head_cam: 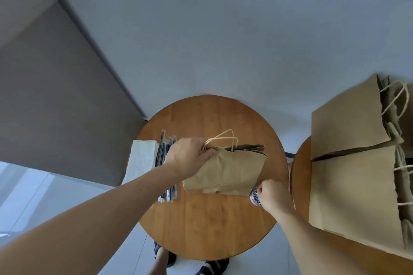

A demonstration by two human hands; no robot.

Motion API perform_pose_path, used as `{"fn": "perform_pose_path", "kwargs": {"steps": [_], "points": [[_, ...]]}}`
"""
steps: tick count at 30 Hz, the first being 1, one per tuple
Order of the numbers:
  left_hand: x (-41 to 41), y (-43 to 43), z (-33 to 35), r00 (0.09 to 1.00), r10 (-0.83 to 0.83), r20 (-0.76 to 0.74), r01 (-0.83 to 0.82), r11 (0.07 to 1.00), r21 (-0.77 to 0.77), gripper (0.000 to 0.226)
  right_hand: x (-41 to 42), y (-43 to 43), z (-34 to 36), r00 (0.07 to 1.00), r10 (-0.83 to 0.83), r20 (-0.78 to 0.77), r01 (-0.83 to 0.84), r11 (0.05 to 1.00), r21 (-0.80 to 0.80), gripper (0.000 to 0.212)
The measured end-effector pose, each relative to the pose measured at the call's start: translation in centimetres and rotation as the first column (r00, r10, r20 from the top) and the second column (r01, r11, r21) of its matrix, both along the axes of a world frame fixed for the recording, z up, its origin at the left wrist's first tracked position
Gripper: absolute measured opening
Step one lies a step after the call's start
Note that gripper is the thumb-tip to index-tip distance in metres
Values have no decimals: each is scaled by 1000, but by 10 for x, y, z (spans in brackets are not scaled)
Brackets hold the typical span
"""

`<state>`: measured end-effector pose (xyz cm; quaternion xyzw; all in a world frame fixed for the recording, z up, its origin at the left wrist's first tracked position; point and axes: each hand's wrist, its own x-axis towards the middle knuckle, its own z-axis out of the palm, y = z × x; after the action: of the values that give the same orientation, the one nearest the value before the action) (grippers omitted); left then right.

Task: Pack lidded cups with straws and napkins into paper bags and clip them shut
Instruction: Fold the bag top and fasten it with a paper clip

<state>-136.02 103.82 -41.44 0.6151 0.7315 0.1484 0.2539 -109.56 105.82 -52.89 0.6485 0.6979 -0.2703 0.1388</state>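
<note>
— holding the paper bag (228, 169) by its top, in the head view: why grip it there?
— the left hand (187, 156) has its fingers wrapped round the bunched mouth and the twine handles. i'd judge that is to pinch the top closed for a clip. the bag hangs tilted, its bottom toward the person, just above the middle of the bench (212, 225).
— and the other hand?
— the right hand (273, 196) sits at the clip tub (254, 197) by the bench's right edge, fingers curled over it. whether they pinch a clip, i cannot tell.
— how does the bag look?
— brown kraft paper, creased, with a sawtooth rim and pale twisted handles. its sides bulge a little; what is inside is hidden, and no cup shows.
— supplies?
— napkins (143, 158) lie at the bench's left edge, with wrapped straws (168, 194) just beside them, partly under the left wrist, within easy reach. spare bags (348, 123) lie flat on a second bench (300, 176), well apart to the right.
</note>
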Motion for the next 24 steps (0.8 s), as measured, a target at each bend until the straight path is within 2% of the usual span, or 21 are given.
{"fn": "perform_pose_path", "kwargs": {"steps": [4, 10, 13, 20, 24], "points": [[-2, -5, -3, 999, 6, 40, -7, 1000, 9, 16, -5, -3, -17, 996, 34, 82, -32, 999, -27, 15], [4, -10, -3, 999, 25, 37, -26, 999, 25, 29, -4, -5, -23, 999, 4, 43, -4, 1000, 8, 20], [5, -12, -1, 998, 31, 49, -33, 999, 26, 35, 0, -11, -25, 998, -51, -30, 53, 996, 76, 19], [6, -14, 5, 997, 23, 79, -22, 1000, -9, 29, 8, -26, -10, 953, -149, -265, 207, 956, 208, 12], [8, -14, 9, 998, 22, 65, -19, 998, -51, 14, 13, -34, 9, 918, -102, -384, 208, 947, 244, 7]]}}
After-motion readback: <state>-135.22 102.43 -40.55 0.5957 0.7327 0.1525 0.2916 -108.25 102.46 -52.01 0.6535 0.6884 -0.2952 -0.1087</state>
